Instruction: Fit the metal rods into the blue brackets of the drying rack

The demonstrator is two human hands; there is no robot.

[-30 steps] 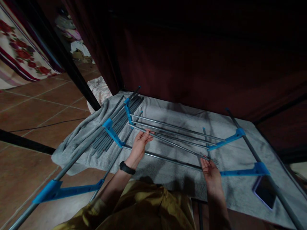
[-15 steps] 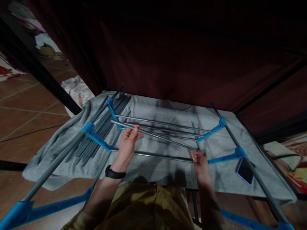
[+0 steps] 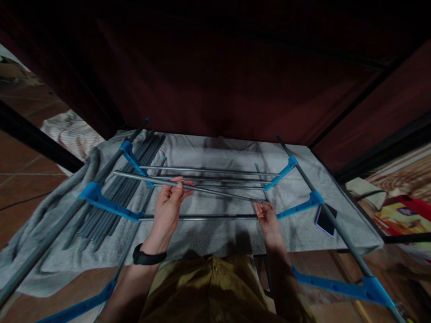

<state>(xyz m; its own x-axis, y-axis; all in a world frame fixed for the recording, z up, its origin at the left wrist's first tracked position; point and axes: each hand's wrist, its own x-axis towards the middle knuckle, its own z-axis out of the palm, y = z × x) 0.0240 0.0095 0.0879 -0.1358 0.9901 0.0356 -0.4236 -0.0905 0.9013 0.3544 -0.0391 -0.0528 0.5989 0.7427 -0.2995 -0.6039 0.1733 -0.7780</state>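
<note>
I have the left hand (image 3: 168, 202) pinching a loose rod (image 3: 218, 192) between its thumb and fingers. The right hand (image 3: 267, 217) has its fingers bent at the rod's right end, but from far away I cannot tell if they squeeze it. The rod is above the grey cloth (image 3: 208, 152), in the middle of the frame. It slants, and its left end sticks out over the back left blue arm (image 3: 133, 158). I think I hold it in two spots because it is long and thin and could tip.

The front bar (image 3: 215, 218) goes between the near left blue arm (image 3: 107, 205) and the near right blue arm (image 3: 298, 208), so I guess it helps hold the two sides apart. The pile of pipes (image 3: 97, 229) lies on the left, maybe to be close by but out of the way.

A phone (image 3: 323, 223) lies by the right pole (image 3: 346, 245), so I have to mind it there. The cloth's front edge is close to the lap. At the back, the dark red wall (image 3: 215, 89) stops me. The best open room is straight up, and the side poles make it tight left and right
</note>
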